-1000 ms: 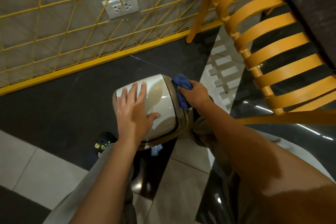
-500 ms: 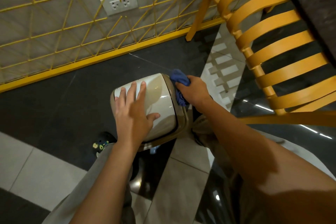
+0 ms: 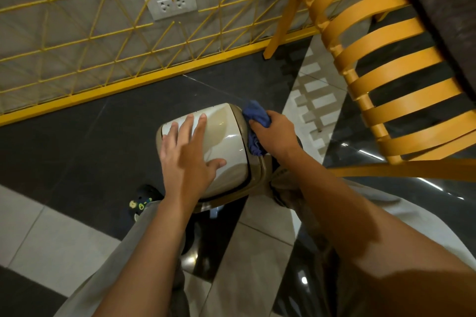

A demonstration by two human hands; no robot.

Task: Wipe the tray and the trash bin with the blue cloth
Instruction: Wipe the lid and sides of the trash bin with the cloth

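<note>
**Wiping the side of the bin**

Nearest to me are my 2 bare forearms, reaching forward and down over my pale trousers [image 3: 108,260]. Below my left arm, a dark shoe [image 3: 144,199] with small charms shows on the floor [image 3: 64,141], which is laid in black and pale glossy tiles.

My left hand [image 3: 186,159] lies flat on the white lid of the trash bin [image 3: 226,141], fingers spread wide and holding nothing, the thumb stretched out toward the right. The bin stands on the floor between my legs, its beige rim showing around the lid.

My right hand [image 3: 275,134] is closed around the blue cloth [image 3: 255,117], bunched in my grip and pressed against the right side of the bin, just under the rim. Part of the cloth sticks out above my fingers and part hangs below them.

Beyond the bin runs a yellow base rail with a yellow wire grid [image 3: 103,41] in front of a grey wall, where a white double socket [image 3: 171,2] is mounted. To the right, a yellow slatted chair [image 3: 386,72] stands near the bin, and a dark desk edge [image 3: 443,8] crosses the upper right corner.
</note>
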